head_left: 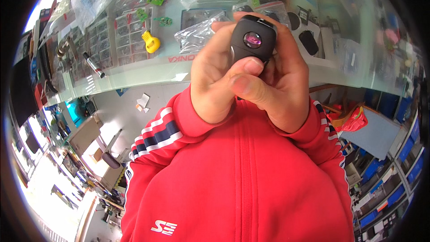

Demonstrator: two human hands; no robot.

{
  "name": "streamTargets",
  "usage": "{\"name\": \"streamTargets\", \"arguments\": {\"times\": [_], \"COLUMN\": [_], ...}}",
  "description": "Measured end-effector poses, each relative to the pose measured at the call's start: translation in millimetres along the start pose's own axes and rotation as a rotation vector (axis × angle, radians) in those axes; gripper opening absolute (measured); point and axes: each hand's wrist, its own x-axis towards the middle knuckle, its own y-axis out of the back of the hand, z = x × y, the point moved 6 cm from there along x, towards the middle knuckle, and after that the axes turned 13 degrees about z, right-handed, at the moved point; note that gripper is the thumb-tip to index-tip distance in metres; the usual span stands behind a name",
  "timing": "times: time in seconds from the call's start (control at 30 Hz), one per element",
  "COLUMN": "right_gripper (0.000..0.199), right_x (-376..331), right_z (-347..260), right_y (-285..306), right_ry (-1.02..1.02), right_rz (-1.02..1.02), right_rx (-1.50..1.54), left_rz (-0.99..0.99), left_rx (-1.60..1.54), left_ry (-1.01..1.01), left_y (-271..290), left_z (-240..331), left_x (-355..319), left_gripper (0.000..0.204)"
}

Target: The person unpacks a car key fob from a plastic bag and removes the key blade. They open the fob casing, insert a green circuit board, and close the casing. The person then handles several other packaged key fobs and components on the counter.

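Note:
A black car key fob [244, 54] with a round, shiny pinkish emblem is held up over the near edge of the glass counter. My left hand [209, 74] wraps the fob's left side, its thumb pressed on the lower part. From the other side my right hand [289, 78] grips it, fingers behind and thumb close to the left thumb. Both hands are closed on the fob, and their fingertips behind it are partly hidden. Beyond the hands lies a clear plastic bag [197, 36] on the counter.
Left on the glass counter [148, 74] are a yellow bulb-shaped piece [151, 42], a marker pen [93, 65] and green circuit boards [155, 0]. At right lies another black fob-like case [308, 42]. Compartment trays [134, 29] show small parts. Blue bins [407, 148] line shelving at the right.

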Motion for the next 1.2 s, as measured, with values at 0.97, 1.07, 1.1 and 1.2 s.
{"name": "streamTargets", "arguments": {"times": [0.97,1.07,1.1,1.2], "right_gripper": [0.045,0.043,0.043,0.041], "right_x": [-26.1,-21.0,-20.3,-19.5], "right_z": [-48.1,-46.7,-48.6,-53.5], "right_y": [123.7,123.1,121.8,121.0], "right_ry": [0.365,0.339,0.363,0.388], "right_rz": [0.306,0.345,0.343,0.345], "right_rx": [-0.1,-0.12,-0.14,-0.185], "left_rz": [-0.048,-0.005,-0.008,-0.07], "left_rx": [0.127,0.069,0.052,-0.015], "left_ry": [-0.017,0.02,0.021,-0.017], "left_y": [-106.9,-102.1,-100.2,-98.3], "left_z": [-81.9,-85.8,-87.6,-98.7], "left_x": [18.3,19.3,20.2,27.6], "left_gripper": [0.028,0.028,0.028,0.028]}}
